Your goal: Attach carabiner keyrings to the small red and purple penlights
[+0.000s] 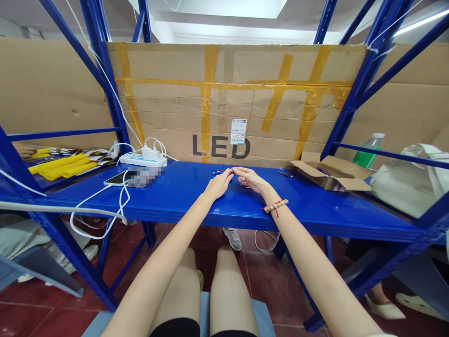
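Observation:
My left hand and my right hand meet over the middle of the blue table. The fingertips of both are pinched together around something small and dark, too small to name. Just behind my left hand lie thin red and blue pens, partly covered by its fingers. A little dark object shows under my right hand, mostly hidden by it.
On the left are a white power strip with cables, a phone and yellow items. To the right lie a small dark metal object, an open cardboard box, a green bottle and a white bag. Cardboard stands behind.

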Demonstrator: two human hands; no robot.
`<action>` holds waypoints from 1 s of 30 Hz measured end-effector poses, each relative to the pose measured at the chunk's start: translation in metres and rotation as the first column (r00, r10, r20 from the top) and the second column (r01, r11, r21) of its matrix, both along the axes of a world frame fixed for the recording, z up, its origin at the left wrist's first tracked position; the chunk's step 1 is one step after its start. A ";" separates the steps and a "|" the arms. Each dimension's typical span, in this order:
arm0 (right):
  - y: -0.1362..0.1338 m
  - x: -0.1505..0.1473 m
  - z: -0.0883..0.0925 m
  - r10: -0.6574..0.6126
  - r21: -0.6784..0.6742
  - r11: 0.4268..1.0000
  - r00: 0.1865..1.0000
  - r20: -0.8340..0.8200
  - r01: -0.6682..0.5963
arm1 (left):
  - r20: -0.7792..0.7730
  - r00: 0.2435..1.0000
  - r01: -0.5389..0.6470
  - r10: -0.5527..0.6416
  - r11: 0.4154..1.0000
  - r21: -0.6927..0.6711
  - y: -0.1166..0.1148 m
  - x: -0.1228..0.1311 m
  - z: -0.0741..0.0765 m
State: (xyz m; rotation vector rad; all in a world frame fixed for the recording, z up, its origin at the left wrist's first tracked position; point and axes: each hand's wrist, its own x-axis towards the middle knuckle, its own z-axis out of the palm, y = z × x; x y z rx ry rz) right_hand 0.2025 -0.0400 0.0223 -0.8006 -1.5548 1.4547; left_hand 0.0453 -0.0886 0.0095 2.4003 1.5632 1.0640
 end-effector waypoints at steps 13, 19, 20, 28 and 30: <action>-0.006 -0.001 0.004 -0.020 -0.029 0.999 1.000 0.010 0.021 | -0.016 1.000 -0.007 0.007 1.000 0.006 0.001 0.000 -0.001; -0.003 -0.002 0.003 -0.029 -0.026 0.999 0.999 0.017 0.030 | -0.012 1.000 -0.003 0.004 1.000 0.002 0.001 0.000 -0.001; -0.003 -0.002 0.003 -0.030 -0.021 0.999 0.999 0.019 0.030 | -0.012 1.000 -0.001 0.001 1.000 0.003 0.001 0.000 -0.001; -0.003 -0.001 0.001 -0.061 0.051 0.997 0.997 0.038 0.059 | -0.048 0.998 -0.037 0.037 0.999 -0.004 0.002 0.000 -0.001; -0.004 -0.001 0.001 -0.069 0.061 0.996 0.997 0.042 0.066 | -0.049 0.998 -0.041 0.040 0.999 -0.005 0.002 0.000 -0.001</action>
